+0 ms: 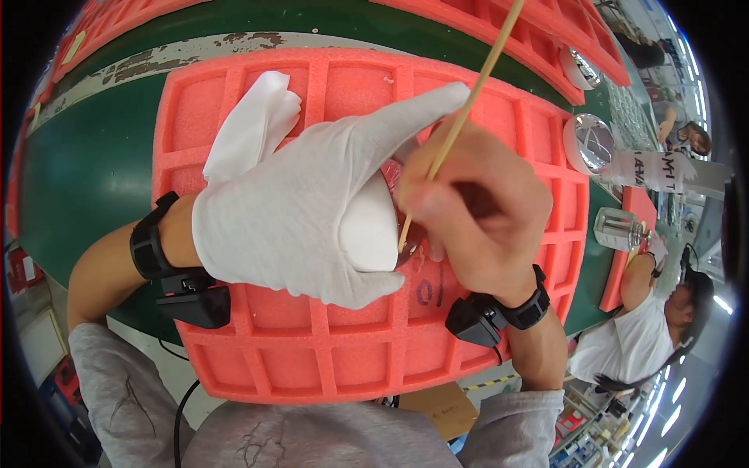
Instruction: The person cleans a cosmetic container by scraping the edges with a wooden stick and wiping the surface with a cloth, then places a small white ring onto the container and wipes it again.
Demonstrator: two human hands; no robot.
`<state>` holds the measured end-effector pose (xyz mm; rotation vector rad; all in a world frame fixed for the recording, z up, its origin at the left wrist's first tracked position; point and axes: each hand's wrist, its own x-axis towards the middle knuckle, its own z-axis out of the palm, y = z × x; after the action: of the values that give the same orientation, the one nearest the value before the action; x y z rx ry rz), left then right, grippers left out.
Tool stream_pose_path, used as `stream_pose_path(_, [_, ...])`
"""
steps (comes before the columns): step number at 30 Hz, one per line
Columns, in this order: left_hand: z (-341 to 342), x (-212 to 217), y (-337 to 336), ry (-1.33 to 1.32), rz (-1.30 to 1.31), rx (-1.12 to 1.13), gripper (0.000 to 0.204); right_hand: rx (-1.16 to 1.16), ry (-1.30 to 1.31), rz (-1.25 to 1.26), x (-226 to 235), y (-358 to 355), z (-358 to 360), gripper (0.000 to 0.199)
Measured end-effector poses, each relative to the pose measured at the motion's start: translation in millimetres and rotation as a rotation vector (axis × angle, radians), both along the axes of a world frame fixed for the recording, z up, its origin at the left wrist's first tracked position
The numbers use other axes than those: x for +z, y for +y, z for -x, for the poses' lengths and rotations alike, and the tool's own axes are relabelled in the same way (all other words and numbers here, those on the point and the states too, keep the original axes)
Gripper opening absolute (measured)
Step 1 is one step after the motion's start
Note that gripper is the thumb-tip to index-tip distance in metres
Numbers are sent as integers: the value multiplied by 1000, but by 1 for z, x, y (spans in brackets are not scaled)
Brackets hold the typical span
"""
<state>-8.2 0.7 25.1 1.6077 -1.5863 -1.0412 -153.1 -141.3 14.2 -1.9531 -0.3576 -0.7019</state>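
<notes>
A white cloth glove covers my left hand [285,222], which is curled round a smooth, bright white rounded piece [370,226]. Its thumb and one long finger reach out on either side of that piece. My right hand [480,203] is bare and pinches a thin wooden stick [485,72] slanting up and away. The stick's lower tip meets or nearly meets a shiny, dark curved thing [409,248] beside the white piece. Most of that shiny thing is hidden by my hands. Both hands are above a pink foam tray [355,377] with square compartments.
A folded white cloth [251,129] lies on the tray's far left part. Shiny round glass pieces [591,143] and a clear jar [616,229] stand on the green table [86,183] at right. More foam trays [538,43] lie beyond. Co-workers [636,335] are at the right.
</notes>
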Motion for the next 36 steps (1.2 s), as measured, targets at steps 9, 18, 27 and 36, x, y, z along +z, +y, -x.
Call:
stream_pose_path(9, [-3,6,0,-88,-106,6,111,-143,225,-228,6,11,5,7])
stream_pose_path(18, [-1,16,-1,-143,-165,2,115,-191,283,-319,7,13,3,8])
stream_pose_path(27, [1,16,-2,-181,-159,-1,120,-207,334,-335,10,11,6,7])
stream_pose_path(36, [-2,10,1,-281,-71,22,125,-84,257,-493,1,8,5,11])
